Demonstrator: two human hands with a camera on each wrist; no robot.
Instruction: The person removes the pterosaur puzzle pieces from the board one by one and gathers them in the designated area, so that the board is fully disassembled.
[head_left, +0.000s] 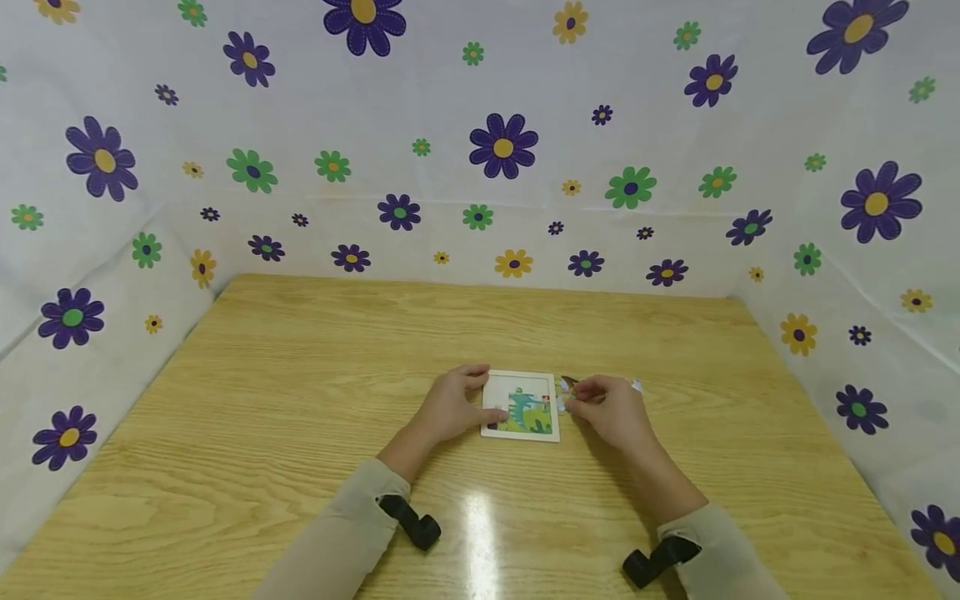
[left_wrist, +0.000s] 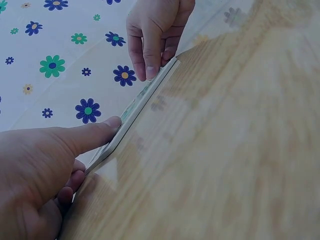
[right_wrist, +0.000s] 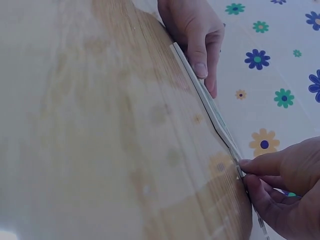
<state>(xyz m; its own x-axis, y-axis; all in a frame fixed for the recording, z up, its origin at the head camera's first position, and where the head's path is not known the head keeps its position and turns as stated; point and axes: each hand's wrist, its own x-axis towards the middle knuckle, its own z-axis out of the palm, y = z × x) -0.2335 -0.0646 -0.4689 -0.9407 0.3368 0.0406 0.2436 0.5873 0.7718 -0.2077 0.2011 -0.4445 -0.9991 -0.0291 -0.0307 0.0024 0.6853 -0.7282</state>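
Between the left hand (head_left: 450, 407) and the right hand (head_left: 615, 412) is one flat tray (head_left: 519, 437) with a pale rim. It lies on one wooden table (head_left: 300, 375). Inside it is a picture (head_left: 536, 419) with one green animal.

There are two hands. The left one grips the tray by its left side. Its thumb points across the rim onto the picture, and its other fingers bend around the edge. The back of this hand faces up. The right hand is just past the tray's right side, with its wrist bent in toward the tray. Its thumb and pointing finger pinch one small thin piece (right_wrist: 239, 171), and its other fingers are curled in.

More little bits (head_left: 561, 405) lie by the right hand's fingertips, and one pale bit (head_left: 637, 385) peeks out behind its knuckles. The hand hides some, so I cannot count them all.

Both arms reach forward and lean in to the middle. There are two tan sleeves (head_left: 330, 533), one behind each hand, and two black straps (head_left: 411, 521), one on each cuff. Far in front of the hands hangs a white cloth (head_left: 435, 100) with lots of flowers.
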